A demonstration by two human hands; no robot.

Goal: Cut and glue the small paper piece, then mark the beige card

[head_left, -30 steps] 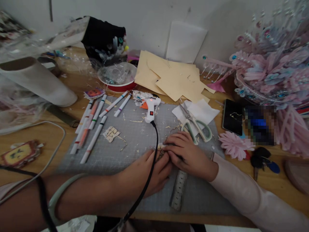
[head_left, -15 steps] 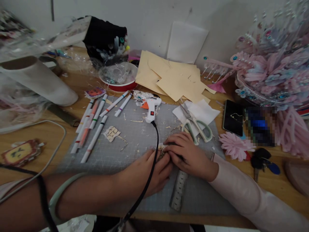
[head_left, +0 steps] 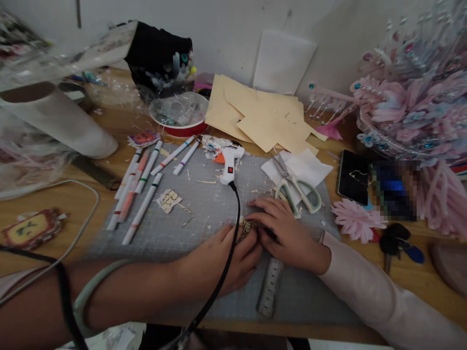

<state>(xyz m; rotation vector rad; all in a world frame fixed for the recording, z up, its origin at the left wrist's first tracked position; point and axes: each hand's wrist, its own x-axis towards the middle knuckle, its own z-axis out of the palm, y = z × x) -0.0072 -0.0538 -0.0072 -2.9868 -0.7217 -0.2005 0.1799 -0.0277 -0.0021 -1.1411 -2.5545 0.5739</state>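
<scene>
Between the fingers of my left hand (head_left: 228, 257) is a small cream paper piece (head_left: 248, 227) with dark crackle-like lines, mostly covered by the fingers. My right hand (head_left: 288, 233) meets it from the right, its fingers bent and the tips at the piece's right edge; the exact contact is partly hidden. A similar patterned cut-out (head_left: 170, 201) lies flat on the grey cutting mat (head_left: 204, 218). A metal ruler (head_left: 270, 287) sticks out below my right hand. The black cord of a white glue gun (head_left: 229, 163) crosses in front of my left hand.
Open scissors (head_left: 290, 182) rest on white paper beyond my right hand. Several markers (head_left: 142, 209) lie at the left of the mat, with beige card sheets (head_left: 270, 121) behind. A phone (head_left: 353, 177), keys (head_left: 396, 240) and pink decorations (head_left: 401, 107) are at the right.
The fingers of my right hand have lifted and spread slightly, so more of the patterned piece shows. My left hand has stayed almost in place.
</scene>
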